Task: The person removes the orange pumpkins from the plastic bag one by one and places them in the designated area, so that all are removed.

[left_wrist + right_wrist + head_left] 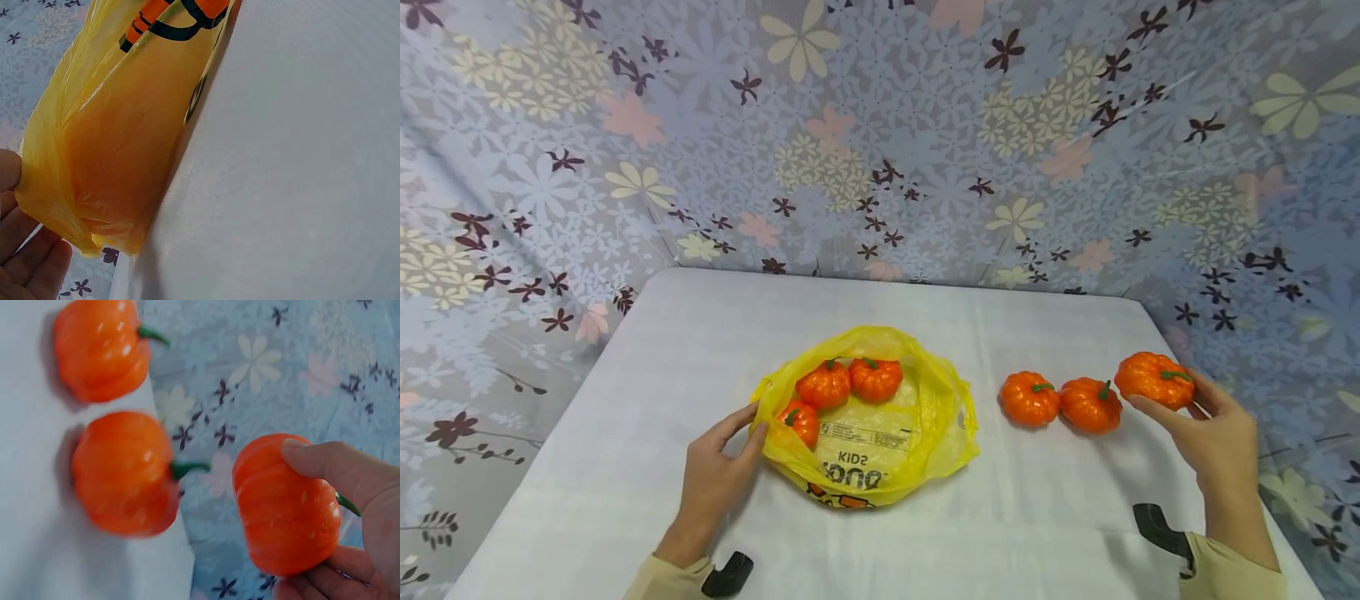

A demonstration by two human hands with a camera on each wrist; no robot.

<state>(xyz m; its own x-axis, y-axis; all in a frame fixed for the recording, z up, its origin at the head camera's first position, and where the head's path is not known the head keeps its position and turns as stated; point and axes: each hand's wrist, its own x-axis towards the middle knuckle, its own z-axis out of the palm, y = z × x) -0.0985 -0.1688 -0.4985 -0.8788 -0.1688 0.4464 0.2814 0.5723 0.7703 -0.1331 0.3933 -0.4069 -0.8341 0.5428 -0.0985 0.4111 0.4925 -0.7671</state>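
A yellow plastic bag [957, 450] lies wide-mouthed on the table, with three small orange pumpkins inside, one of them a pumpkin [877, 380] near the far side. My left hand [718, 475] pinches the bag's left rim between thumb and fingers. Through the thin film in the left wrist view, an orange shape [119, 156] shows. On the right, my right hand [1217, 433] grips a toy pumpkin [284, 506] with a green stem, held up above the table. Beside it, a second pumpkin [1092, 406] and a third pumpkin [1028, 399] sit side by side on the cloth.
A white cloth [925, 550] covers the table. Behind and along both sides hangs a flowered fabric [865, 150]. The table's right edge runs close by the right hand. Dark straps [727, 575] sit at the sleeves.
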